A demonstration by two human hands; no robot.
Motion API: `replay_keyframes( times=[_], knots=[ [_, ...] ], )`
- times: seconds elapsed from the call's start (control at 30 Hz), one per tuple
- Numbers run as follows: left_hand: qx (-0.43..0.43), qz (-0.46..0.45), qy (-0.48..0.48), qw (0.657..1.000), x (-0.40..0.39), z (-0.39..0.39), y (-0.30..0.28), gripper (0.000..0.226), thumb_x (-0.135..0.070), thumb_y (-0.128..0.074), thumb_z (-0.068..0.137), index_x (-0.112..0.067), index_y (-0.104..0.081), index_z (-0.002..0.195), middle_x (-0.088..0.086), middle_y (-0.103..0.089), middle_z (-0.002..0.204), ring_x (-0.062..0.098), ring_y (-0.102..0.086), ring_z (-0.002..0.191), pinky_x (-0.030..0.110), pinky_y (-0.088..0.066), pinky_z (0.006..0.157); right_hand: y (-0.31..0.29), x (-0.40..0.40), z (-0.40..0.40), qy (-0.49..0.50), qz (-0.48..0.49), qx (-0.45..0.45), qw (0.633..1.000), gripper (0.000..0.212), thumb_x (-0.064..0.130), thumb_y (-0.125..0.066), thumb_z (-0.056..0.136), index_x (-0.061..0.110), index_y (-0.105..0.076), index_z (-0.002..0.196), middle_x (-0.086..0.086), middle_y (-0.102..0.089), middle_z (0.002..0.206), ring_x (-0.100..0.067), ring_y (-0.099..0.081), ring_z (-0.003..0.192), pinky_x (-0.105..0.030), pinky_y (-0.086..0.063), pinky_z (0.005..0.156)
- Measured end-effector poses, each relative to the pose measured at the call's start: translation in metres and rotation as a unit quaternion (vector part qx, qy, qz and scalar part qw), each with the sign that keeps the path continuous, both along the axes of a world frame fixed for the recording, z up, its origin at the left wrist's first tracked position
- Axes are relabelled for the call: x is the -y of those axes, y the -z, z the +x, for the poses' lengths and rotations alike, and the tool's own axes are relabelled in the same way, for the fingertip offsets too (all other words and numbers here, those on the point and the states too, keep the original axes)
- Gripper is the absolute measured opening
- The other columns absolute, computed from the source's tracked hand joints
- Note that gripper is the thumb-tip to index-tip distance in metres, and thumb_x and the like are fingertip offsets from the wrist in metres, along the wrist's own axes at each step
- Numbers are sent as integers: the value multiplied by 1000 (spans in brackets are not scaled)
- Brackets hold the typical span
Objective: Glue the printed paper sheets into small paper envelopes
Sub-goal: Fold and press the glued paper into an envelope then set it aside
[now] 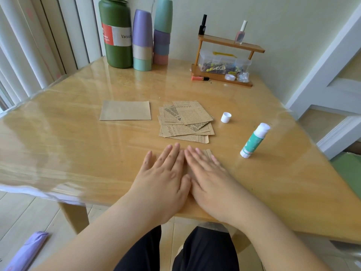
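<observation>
Both my hands lie flat, side by side, pressing a brown paper piece (208, 152) near the table's front edge; only its far right corner shows past my fingers. My left hand (166, 177) and my right hand (207, 177) have straight fingers and touch each other. Beyond them sits a loose pile of newspaper-print sheets (186, 121). A plain brown paper rectangle (125, 110) lies to the pile's left. An uncapped glue stick (254, 140) stands to the right, with its white cap (226, 117) on the table behind it.
On the wooden table (78, 143), a green vacuum flask (115, 34) and stacked pastel cups (152, 36) stand at the back. A small wooden shelf (224, 61) with bottles and a clear box is at the back right. A purple object (27, 251) lies on the floor.
</observation>
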State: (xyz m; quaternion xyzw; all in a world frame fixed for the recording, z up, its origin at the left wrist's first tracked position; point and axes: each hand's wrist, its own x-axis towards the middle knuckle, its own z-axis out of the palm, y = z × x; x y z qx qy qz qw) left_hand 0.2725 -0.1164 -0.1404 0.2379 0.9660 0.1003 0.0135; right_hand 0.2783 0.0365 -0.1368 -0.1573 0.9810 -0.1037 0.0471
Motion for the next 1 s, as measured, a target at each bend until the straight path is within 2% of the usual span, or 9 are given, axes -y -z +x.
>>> replay_keyframes(
  times=[0.17, 0.3, 0.43, 0.5, 0.6, 0.7, 0.83, 0.9, 1.0],
  knots=[
    [-7, -37, 9, 999, 3, 0, 10, 100, -56, 51, 49, -19, 28, 140, -2, 29, 151, 12, 28, 138, 43, 7, 116, 2, -1, 3, 14, 49, 6, 999, 82, 53, 17, 71, 27, 16, 149, 14, 24, 154, 3, 26, 137, -30, 15, 116],
    [-9, -40, -18, 999, 14, 0, 12, 88, -58, 45, 55, -20, 32, 134, -3, 31, 150, 11, 28, 136, 44, 10, 115, -2, -14, 1, 65, 72, 34, 995, 62, 52, -6, 96, 27, 17, 148, 16, 26, 153, 2, 25, 138, -34, 15, 116],
    [-21, -39, -37, 998, 14, 1, 12, 91, -61, 44, 56, -21, 30, 136, -4, 32, 148, 9, 30, 133, 46, 12, 113, 0, -16, 1, 70, 70, 25, 995, 61, 50, -11, 98, 27, 14, 149, 16, 24, 154, 3, 23, 139, -34, 13, 117],
    [-32, -8, -37, 999, 15, 1, 11, 85, -64, 28, 70, -21, 21, 143, -3, 27, 151, 13, 26, 137, 48, 13, 112, 3, -17, 1, 66, 42, 11, 997, 64, 55, -10, 95, 30, 12, 150, 18, 22, 154, 5, 22, 138, -34, 11, 118],
    [-47, 11, 21, 999, 24, 2, 5, 75, -62, -1, 92, -16, -14, 150, 1, -2, 158, 17, 2, 144, 48, -4, 114, 0, -22, 5, 59, -63, -22, 996, 68, 62, -13, 90, 36, 8, 149, 24, 20, 153, 9, 23, 137, -35, 7, 119],
    [-60, 18, 103, 993, 35, 3, 16, 74, -64, -4, 93, -19, -23, 149, -4, -15, 156, 9, -5, 144, 39, -8, 118, -7, -32, 10, 101, -171, -50, 979, 60, 56, -19, 95, 39, 2, 148, 29, 13, 153, 14, 18, 136, -34, 3, 119],
    [-70, -3, 133, 989, 45, 11, 20, 67, -59, -19, 97, -13, -47, 137, 1, -43, 145, 18, -35, 136, 39, -21, 105, -9, -45, 23, 135, -233, -90, 959, 59, 53, -23, 91, 40, -5, 146, 36, 1, 148, 17, 9, 136, -34, -2, 120],
    [-83, 4, 142, 986, 49, 14, 20, 67, -59, -21, 96, -14, -48, 136, 1, -45, 143, 19, -37, 135, 40, -22, 104, -7, -49, 30, 142, -239, -91, 956, 60, 54, -24, 90, 39, -9, 147, 38, -2, 146, 20, 6, 134, -28, -3, 119],
    [-90, 4, 144, 985, 51, 15, 20, 66, -60, -22, 96, -15, -49, 135, 0, -46, 142, 18, -39, 134, 39, -22, 105, -6, -52, 36, 150, -237, -78, 957, 58, 60, -28, 93, 39, -19, 146, 36, -15, 144, 21, -6, 132, -8, -9, 108]
  ],
)
